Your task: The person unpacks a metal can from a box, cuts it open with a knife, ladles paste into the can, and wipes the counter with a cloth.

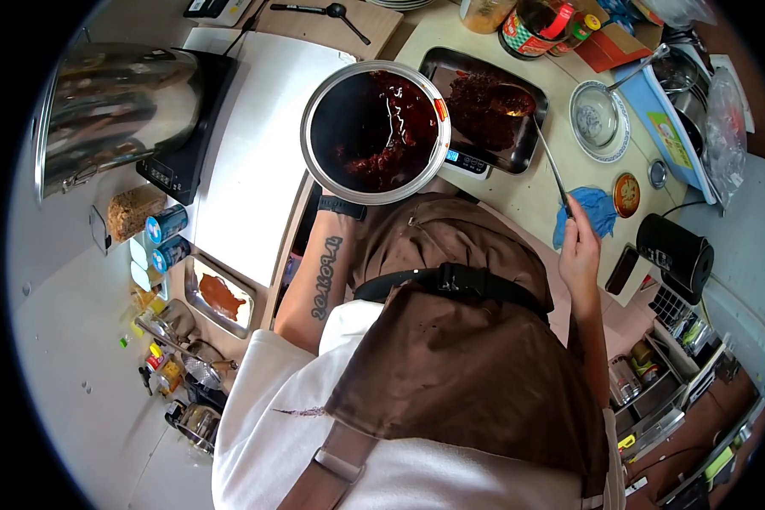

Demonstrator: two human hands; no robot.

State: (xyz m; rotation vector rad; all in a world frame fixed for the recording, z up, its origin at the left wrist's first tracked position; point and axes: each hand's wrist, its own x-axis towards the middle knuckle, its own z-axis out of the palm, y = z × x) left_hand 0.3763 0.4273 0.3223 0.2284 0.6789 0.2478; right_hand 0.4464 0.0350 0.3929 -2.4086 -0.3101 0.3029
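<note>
Keeping the metal pot (374, 199) level near the dark tray (518, 160) should avoid spills, while the right hand (579, 244) holds the ladle (552, 160), bowl resting in dark-red sauce (474, 102), and the left hand's grip, hidden by the pot, I cannot tell.

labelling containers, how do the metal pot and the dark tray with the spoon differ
The metal pot is round; the dark tray is rectangular. The pot looks deep, whereas the tray is shallow. A spoon held by the right hand reaches into the tray; no utensil shows in the pot. Both hold a dark red mixture.
</note>
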